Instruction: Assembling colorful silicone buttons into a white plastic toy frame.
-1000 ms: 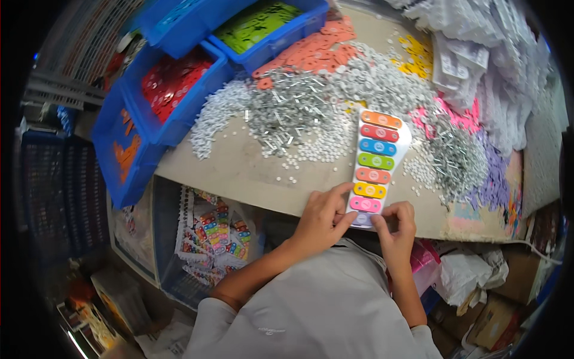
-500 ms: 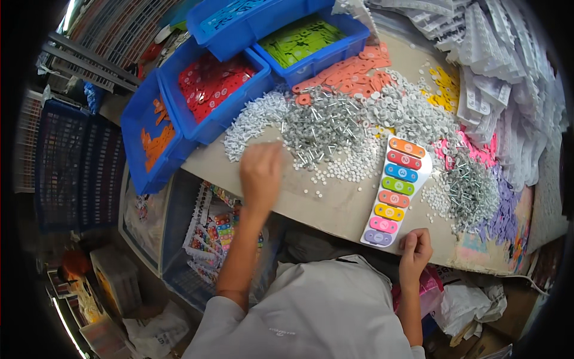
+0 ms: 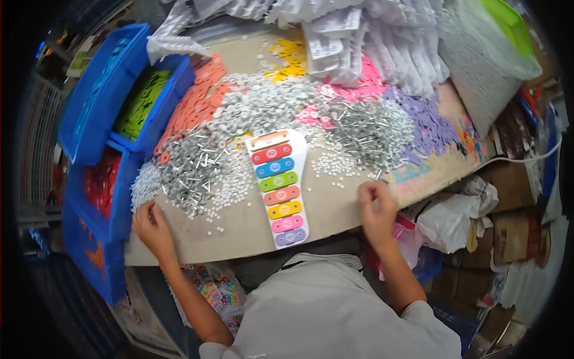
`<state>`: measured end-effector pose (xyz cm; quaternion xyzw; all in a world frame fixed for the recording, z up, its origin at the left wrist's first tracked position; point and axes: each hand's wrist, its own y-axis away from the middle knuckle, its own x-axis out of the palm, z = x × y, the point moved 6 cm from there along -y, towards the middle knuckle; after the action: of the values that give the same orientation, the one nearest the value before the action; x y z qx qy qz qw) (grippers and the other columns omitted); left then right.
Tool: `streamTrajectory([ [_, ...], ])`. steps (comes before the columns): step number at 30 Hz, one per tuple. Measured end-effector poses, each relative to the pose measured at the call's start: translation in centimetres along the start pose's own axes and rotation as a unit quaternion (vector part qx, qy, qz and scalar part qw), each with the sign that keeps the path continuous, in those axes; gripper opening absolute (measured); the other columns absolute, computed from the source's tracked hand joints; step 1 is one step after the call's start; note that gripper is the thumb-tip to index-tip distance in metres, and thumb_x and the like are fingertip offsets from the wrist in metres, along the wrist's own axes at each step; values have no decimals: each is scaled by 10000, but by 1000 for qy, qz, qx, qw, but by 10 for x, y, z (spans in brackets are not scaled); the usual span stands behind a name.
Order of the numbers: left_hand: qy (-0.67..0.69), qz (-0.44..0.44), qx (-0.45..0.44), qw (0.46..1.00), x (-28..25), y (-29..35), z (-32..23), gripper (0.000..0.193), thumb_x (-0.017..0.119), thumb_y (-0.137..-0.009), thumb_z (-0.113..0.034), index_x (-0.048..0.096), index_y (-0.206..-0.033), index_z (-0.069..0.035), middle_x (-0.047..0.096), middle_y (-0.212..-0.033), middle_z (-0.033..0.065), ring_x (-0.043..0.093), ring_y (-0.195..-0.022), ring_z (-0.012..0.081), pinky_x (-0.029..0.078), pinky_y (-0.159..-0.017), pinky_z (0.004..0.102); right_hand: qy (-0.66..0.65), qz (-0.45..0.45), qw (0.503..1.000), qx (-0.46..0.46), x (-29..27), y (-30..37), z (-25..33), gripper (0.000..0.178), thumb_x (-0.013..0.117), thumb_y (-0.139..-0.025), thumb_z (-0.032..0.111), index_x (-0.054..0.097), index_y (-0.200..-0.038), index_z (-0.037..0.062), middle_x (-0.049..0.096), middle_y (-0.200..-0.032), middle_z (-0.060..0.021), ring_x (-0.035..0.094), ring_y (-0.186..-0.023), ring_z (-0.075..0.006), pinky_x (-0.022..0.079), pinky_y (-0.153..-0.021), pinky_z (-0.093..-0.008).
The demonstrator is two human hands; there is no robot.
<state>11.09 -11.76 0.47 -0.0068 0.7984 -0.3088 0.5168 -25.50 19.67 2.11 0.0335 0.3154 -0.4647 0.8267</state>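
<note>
Toy xylophone (image 3: 279,195) is lying flat in the middle of the table (image 3: 329,218), near edge, between both hands. Left hand (image 3: 153,228) is curled right by the small white pins (image 3: 145,184); right hand (image 3: 378,210) is bent in just near of the silver pins (image 3: 382,128). Can't tell if either set of fingers is pinching anything. My take: this looks like small-parts picking, so pinch from the pile's near edge with fingertips, take only a few, and don't let the piles mix.
</note>
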Motion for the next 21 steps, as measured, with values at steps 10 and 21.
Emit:
streamTrajectory([
  [10, 440, 78, -206, 871, -5, 37, -54, 73, 605, -976, -42, 614, -1034, 2, 688, -889, 50, 618, -771, 84, 466, -695, 215, 163, -14, 985, 59, -61, -47, -73, 80, 633, -881, 36, 636, -957, 12, 619, -917, -138, 595, -889, -294, 468, -818, -392],
  [21, 565, 228, -208, 765, 36, 10, -129, 137, 685, -916, -20, 711, -1039, 35, 703, -930, 51, 615, -757, 92, 487, -680, 219, 6, -39, 999, 29, -20, -53, -12, 37, 585, -969, 51, 589, -954, 17, 600, -910, -44, 574, -818, -127, 453, -744, -259],
])
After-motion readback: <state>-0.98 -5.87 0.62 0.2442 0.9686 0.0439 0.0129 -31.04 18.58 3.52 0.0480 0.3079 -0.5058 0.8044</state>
